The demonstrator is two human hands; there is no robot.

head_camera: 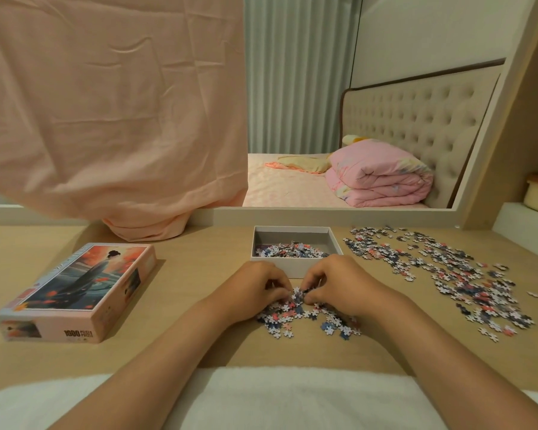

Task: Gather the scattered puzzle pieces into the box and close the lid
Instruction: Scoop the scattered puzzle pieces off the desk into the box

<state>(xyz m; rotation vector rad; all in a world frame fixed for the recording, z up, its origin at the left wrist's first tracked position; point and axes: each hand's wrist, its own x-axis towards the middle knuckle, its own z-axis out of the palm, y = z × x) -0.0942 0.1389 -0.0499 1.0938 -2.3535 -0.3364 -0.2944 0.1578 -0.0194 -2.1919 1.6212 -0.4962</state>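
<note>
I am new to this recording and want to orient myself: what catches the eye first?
The left hand and right hand pinch a small heap of puzzle pieces at the centre, just before the open box. A wide scatter of pieces spreads at the right; the pictured lid lies at the left.

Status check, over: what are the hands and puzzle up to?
Pinching pieces before the box: left hand, right hand. Box open, partly filled; lid lies at left. Big scatter at right. Nothing blocking.

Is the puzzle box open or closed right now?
Open: the grey box shows pieces inside; its lid lies apart to the left.
</note>
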